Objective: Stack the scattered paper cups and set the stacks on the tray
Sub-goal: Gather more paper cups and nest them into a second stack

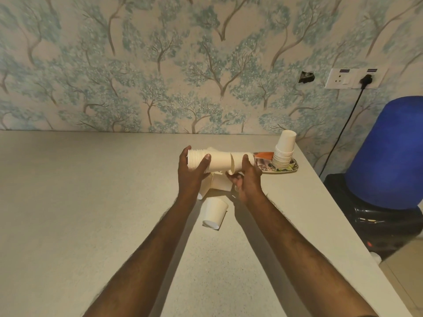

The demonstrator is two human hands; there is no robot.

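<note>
My left hand (191, 173) grips a horizontal stack of white paper cups (217, 161) held above the table, rims to the left. My right hand (248, 179) holds a single white cup (239, 161) with its mouth at the stack's closed end. Below the hands lie loose cups: one on its side (214, 212) near me and others (220, 181) partly hidden under my hands. A patterned tray (265, 164) sits at the table's far right and carries an upside-down stack of cups (283, 152).
The grey table (91, 202) ends against a tree-patterned wall. Its right edge runs diagonally; beyond it stands a water dispenser with a blue bottle (389, 154). A wall socket with a black cable (357, 77) is above the tray.
</note>
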